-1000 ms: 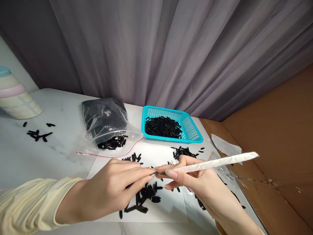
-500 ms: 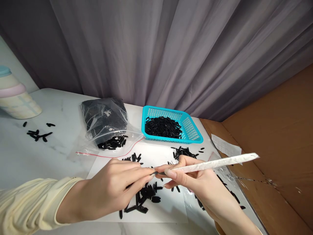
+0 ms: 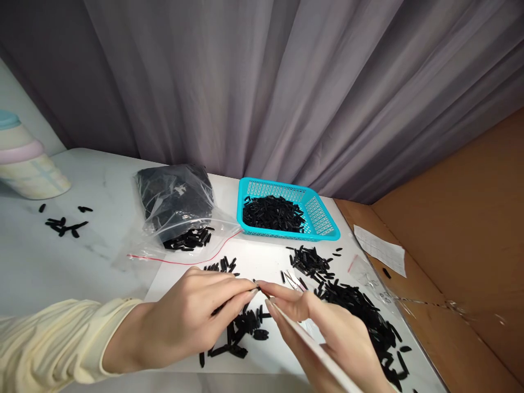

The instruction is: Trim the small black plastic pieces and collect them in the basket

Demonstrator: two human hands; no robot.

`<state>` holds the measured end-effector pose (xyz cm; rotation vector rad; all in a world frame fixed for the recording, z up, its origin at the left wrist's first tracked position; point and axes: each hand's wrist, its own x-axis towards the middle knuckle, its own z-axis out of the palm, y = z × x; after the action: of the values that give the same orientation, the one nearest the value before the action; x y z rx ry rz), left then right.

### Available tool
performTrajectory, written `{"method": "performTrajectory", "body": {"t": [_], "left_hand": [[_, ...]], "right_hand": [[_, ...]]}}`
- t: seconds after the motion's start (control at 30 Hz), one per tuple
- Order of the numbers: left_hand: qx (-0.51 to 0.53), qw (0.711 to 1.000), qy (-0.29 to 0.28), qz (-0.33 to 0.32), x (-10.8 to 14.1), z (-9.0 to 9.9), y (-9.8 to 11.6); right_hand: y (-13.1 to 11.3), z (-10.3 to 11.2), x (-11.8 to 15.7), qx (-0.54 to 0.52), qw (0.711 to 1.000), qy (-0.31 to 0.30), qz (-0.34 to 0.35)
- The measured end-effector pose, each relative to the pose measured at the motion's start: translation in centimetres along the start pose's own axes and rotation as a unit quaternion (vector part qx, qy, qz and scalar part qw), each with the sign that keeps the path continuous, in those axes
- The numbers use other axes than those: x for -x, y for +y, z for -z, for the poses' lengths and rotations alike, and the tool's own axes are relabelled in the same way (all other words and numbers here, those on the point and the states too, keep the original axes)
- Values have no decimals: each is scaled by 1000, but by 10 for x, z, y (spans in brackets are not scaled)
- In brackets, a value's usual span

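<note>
My left hand (image 3: 204, 311) pinches a small black strip-like piece (image 3: 256, 286) between thumb and fingertips. My right hand (image 3: 335, 327) grips a slim tool with a white-wrapped handle (image 3: 307, 341); its thin dark tip meets the black piece at my left fingertips. The handle slants down toward the lower right. Under both hands lies a white sheet (image 3: 257, 254). A cluster of black pieces (image 3: 245, 323) sits just below my left fingers, and a larger heap (image 3: 356, 308) lies beyond my right hand, partly hidden by it.
A blue basket (image 3: 286, 236) of black pieces stands at the back. Left of it is a clear zip bag (image 3: 176, 191) of black pieces. A bottle (image 3: 35, 169) stands far left. More pieces (image 3: 310, 262), thin metal tips (image 3: 292, 279) and a paper slip (image 3: 380, 250) lie right.
My right hand has turned, swinging the white handle from pointing right to pointing down and right. The heap behind it now shows more. My left hand stays nearly in place.
</note>
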<state>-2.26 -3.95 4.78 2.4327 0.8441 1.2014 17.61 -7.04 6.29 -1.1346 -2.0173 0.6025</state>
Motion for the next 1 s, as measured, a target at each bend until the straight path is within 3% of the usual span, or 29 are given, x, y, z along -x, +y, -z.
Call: {"method": "performTrajectory", "body": {"t": [0.1, 0.17, 0.27, 0.37, 0.5, 0.57, 0.6, 0.67, 0.7, 0.77, 0.83, 1.0], "left_hand": [[19, 1000, 11, -5, 1, -3, -1], [24, 1000, 12, -9, 2, -5, -2], [53, 998, 0, 24, 1, -6, -3], [119, 975, -73, 170, -8, -1, -5], [223, 877, -200, 375, -22, 8, -9], [260, 833, -235, 428, -24, 9, -10], [262, 827, -236, 437, -24, 9, -10], [234, 850, -214, 421, -23, 8, -8], [215, 869, -195, 402, -22, 8, -7], [189, 899, -162, 361, -20, 7, -5], [180, 916, -140, 330, -17, 7, -3], [164, 931, -131, 297, -12, 8, 0]], "right_hand": [[6, -10, 4, 89, 986, 47, 130], [4, -13, 3, 150, 970, 79, 173], [-3, -16, 0, 252, 936, 78, 231], [-3, -20, -1, 336, 898, 62, 276], [9, -20, -4, 366, 876, 84, 302], [14, -14, -9, 335, 901, 105, 254], [15, -9, -12, 294, 929, 111, 197], [12, 2, -18, 160, 982, 90, 37], [9, 8, -20, 81, 994, 61, -43], [2, 17, -25, -64, 984, 2, -164], [-4, 23, -28, -162, 958, -34, -235], [-10, 25, -31, -232, 926, -62, -291]]}}
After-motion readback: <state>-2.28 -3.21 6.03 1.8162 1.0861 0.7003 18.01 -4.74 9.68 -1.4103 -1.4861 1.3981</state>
